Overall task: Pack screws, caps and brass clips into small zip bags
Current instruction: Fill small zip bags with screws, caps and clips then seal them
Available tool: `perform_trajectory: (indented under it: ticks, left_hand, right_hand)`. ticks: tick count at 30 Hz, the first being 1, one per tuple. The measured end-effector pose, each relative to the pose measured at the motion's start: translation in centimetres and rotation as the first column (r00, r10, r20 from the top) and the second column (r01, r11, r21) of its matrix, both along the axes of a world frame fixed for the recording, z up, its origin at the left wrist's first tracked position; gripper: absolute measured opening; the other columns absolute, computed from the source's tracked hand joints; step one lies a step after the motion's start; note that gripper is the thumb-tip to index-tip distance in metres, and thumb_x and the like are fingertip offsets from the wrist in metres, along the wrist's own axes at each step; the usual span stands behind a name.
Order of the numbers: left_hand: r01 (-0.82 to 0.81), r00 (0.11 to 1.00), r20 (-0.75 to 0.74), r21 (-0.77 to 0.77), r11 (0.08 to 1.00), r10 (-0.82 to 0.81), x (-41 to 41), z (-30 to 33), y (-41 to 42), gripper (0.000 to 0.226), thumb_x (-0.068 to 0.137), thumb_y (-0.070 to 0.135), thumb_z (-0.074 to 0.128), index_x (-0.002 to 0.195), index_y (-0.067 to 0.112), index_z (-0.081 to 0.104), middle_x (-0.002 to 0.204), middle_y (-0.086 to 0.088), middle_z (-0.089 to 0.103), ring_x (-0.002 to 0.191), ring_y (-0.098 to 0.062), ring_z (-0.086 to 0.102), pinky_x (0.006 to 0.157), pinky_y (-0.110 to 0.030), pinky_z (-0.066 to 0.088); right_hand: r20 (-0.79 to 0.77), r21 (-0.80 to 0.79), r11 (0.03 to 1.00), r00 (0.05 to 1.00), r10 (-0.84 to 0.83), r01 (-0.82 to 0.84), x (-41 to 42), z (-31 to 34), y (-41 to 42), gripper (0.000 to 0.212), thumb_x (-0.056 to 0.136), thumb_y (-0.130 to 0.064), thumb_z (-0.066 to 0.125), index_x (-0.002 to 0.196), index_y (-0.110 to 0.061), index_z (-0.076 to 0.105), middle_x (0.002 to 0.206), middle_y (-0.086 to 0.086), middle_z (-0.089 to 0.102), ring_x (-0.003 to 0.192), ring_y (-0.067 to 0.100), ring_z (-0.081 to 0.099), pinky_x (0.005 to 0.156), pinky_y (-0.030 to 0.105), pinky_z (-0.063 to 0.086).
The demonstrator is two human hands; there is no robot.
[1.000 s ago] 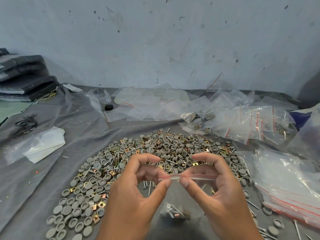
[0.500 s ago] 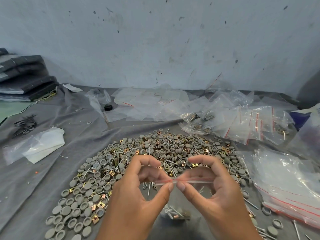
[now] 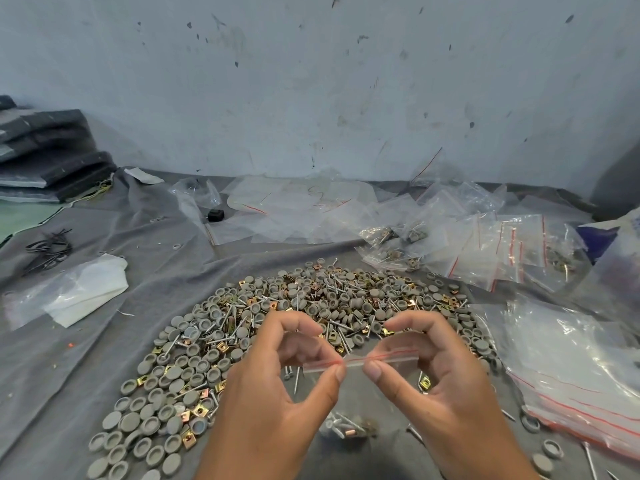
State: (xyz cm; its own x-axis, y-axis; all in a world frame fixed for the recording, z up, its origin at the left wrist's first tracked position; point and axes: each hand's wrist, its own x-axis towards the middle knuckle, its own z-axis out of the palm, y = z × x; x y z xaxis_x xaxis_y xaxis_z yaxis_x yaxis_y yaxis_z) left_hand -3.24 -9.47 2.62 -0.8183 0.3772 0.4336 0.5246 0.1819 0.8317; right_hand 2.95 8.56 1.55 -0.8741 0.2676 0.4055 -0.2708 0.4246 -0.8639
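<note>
A small clear zip bag (image 3: 349,393) with a red seal line hangs between my hands, with screws and a brass clip at its bottom. My left hand (image 3: 277,393) pinches the left part of the seal between thumb and fingers. My right hand (image 3: 443,386) pinches the right part the same way. Behind them a wide pile of grey caps, screws and brass clips (image 3: 277,317) lies on the grey cloth (image 3: 104,341).
Filled small bags (image 3: 398,244) and empty zip bags (image 3: 502,247) lie at the back right. A stack of larger clear bags (image 3: 571,368) sits at the right. Folded white plastic (image 3: 83,292) and black wire ties (image 3: 48,247) lie left. Dark folded stacks (image 3: 45,154) stand far left.
Both hands have sunk slightly with the bag. My thumbs have slid a little along the seal line, staying close together near its middle.
</note>
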Motion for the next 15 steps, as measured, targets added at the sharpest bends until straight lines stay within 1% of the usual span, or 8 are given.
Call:
perform_trajectory:
  ticks: [3,5,7,8,10,12,13,15]
  left_hand:
    - [-0.006,1.0,-0.019,-0.039,0.999,0.005,-0.1,-0.06,-0.17,0.05,0.082,0.008,0.08,0.085,0.046,0.049,0.084,0.008,0.072,0.082,-0.013,0.069,0.072,-0.014,0.048]
    - [-0.003,1.0,-0.023,-0.06,0.998,0.002,-0.07,-0.03,-0.16,0.051,0.084,0.007,0.078,0.082,0.048,0.047,0.084,0.008,0.072,0.081,-0.011,0.069,0.071,-0.012,0.047]
    - [0.011,1.0,-0.016,-0.072,0.997,-0.012,-0.03,-0.14,0.0,0.045,0.085,0.016,0.078,0.084,0.048,0.046,0.086,0.011,0.072,0.084,-0.01,0.069,0.069,-0.015,0.047]
    - [0.02,1.0,-0.002,-0.065,0.998,-0.02,0.01,-0.19,0.08,0.04,0.084,0.023,0.078,0.085,0.048,0.046,0.088,0.012,0.072,0.086,-0.011,0.07,0.069,-0.018,0.048]
    - [0.023,0.999,0.024,-0.014,1.0,-0.023,0.04,-0.21,0.17,0.031,0.077,0.037,0.075,0.086,0.047,0.046,0.089,0.012,0.073,0.088,-0.012,0.071,0.073,-0.021,0.051]
    - [0.017,0.999,0.031,0.032,0.999,-0.018,0.03,-0.16,0.19,0.029,0.072,0.046,0.072,0.084,0.047,0.045,0.09,0.012,0.074,0.088,-0.012,0.072,0.076,-0.021,0.051]
    - [0.016,0.999,0.032,0.04,0.999,-0.017,0.05,-0.11,0.2,0.029,0.071,0.048,0.071,0.084,0.046,0.045,0.09,0.012,0.075,0.088,-0.011,0.072,0.077,-0.023,0.051]
    - [0.017,0.999,0.033,0.048,0.999,-0.018,0.12,-0.06,0.18,0.03,0.071,0.048,0.07,0.082,0.046,0.043,0.088,0.012,0.075,0.085,-0.011,0.072,0.075,-0.029,0.05]
  right_hand:
    - [0.024,-0.021,1.0,0.999,0.023,-0.023,0.04,0.29,0.12,0.038,0.072,-0.058,0.078,0.103,-0.05,0.057,0.093,-0.008,0.077,0.087,0.013,0.072,0.077,0.033,0.056]
    - [0.04,-0.035,0.999,0.998,0.037,-0.036,0.1,0.52,0.44,0.038,0.075,-0.053,0.083,0.104,-0.05,0.059,0.094,-0.007,0.077,0.088,0.014,0.073,0.079,0.039,0.059]
    - [0.051,-0.033,0.999,0.998,0.04,-0.039,0.17,0.69,0.64,0.037,0.074,-0.051,0.082,0.104,-0.05,0.06,0.094,-0.006,0.077,0.085,0.016,0.073,0.079,0.049,0.058]
    - [0.048,-0.029,0.999,0.998,0.041,-0.039,0.21,0.72,0.63,0.037,0.075,-0.053,0.082,0.104,-0.05,0.06,0.093,-0.006,0.077,0.082,0.016,0.072,0.077,0.048,0.058]
    - [0.034,-0.037,0.998,0.998,0.048,-0.047,0.25,0.65,0.47,0.039,0.071,-0.056,0.079,0.105,-0.05,0.06,0.091,-0.005,0.077,0.078,0.014,0.072,0.074,0.037,0.058]
    - [0.028,-0.061,0.997,0.998,0.057,-0.056,0.23,0.49,0.34,0.041,0.068,-0.055,0.079,0.104,-0.049,0.06,0.091,-0.003,0.077,0.077,0.013,0.072,0.072,0.026,0.056]
    - [0.023,-0.071,0.996,0.998,0.062,-0.061,0.21,0.44,0.31,0.04,0.068,-0.054,0.079,0.103,-0.048,0.061,0.091,-0.003,0.077,0.076,0.012,0.072,0.071,0.023,0.055]
    - [0.016,-0.072,0.995,0.997,0.071,-0.07,0.14,0.43,0.3,0.037,0.069,-0.052,0.08,0.1,-0.047,0.06,0.09,-0.002,0.077,0.077,0.011,0.072,0.071,0.021,0.054]
